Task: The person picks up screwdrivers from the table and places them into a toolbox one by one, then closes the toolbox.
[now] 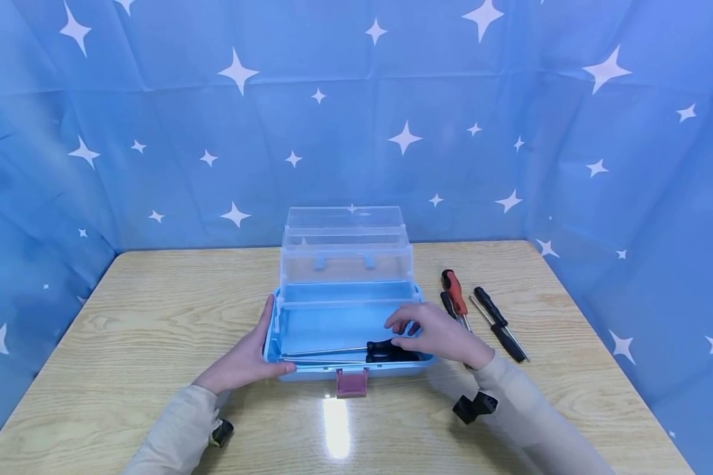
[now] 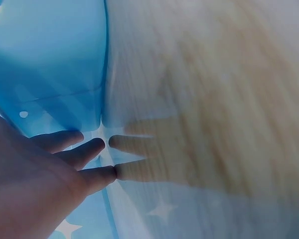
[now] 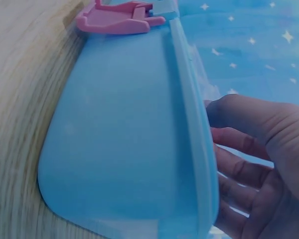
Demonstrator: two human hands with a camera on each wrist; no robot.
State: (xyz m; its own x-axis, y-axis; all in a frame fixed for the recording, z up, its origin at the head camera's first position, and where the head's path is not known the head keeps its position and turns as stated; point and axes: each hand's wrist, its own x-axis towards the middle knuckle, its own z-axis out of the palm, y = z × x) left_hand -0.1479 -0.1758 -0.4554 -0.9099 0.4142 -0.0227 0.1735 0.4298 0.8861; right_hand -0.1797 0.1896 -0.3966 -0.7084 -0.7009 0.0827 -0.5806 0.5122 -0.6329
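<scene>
- Head view: a light-blue toolbox stands with its clear lid raised, roughly midway between the desk's left and right edges, the lid towards the far edge. Two black-handled screwdrivers, an upper one and a lower one, lie side by side along its front wall.
- The right hand is over the box's right end, fingers loosely bent with a gap between thumb and index; they seem to hold nothing (whether the thumb touches the upper handle, I cannot tell). The left hand spans the front left corner, thumb along the front, fingers straight along the side.
- Between the box and the desk's right edge lie a red-and-black screwdriver and several black-handled ones. The step in hand looks like settling screwdrivers inside; handles are best kept at one end and shafts parallel, leaving the back of the box for more.
- Left wrist view: the fingers are spread and straight beside the blue wall, gripping nothing; light bracing like this should steady the box without tipping it.
- Right wrist view: the fingers reach behind the front rim, tips hidden. The pink clasp hangs outside; lifting clear of the rim would avoid nudging the box.
</scene>
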